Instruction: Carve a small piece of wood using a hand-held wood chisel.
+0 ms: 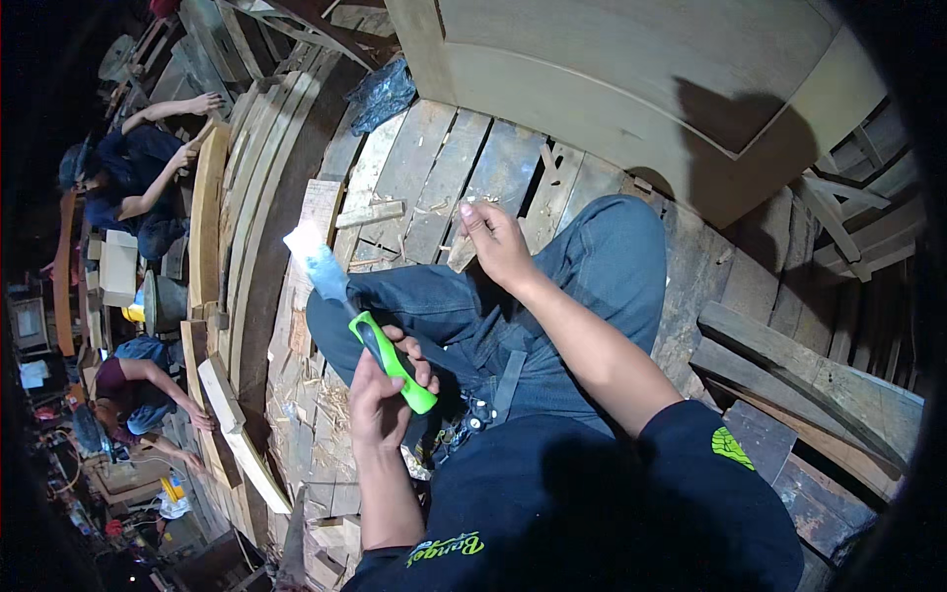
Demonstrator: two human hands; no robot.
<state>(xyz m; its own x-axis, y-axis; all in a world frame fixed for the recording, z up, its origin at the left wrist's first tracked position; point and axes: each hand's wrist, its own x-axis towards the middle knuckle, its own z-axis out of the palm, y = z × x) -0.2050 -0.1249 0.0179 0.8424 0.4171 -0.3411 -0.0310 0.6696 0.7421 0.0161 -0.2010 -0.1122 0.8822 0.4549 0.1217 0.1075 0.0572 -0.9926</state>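
My left hand (377, 407) is wrapped round the green and black handle of a putty knife (324, 271). Its broad, shiny blade points up and away to the left, above my bent knee. My right hand (496, 244) is raised over my lap with thumb and fingers pressed together. Whatever may be between those fingertips is too small to make out. A small tan flat piece (461, 254) shows just below the right hand; whether the hand touches it, I cannot tell.
I sit cross-legged on a plank floor (424, 168) with gaps and wood shavings. A large wooden panel (612, 89) stands ahead. A dark plastic bag (383, 96) lies beside it. Long boards (252, 187) are stacked at left, with two people beyond. Timber pieces (809, 380) lie at right.
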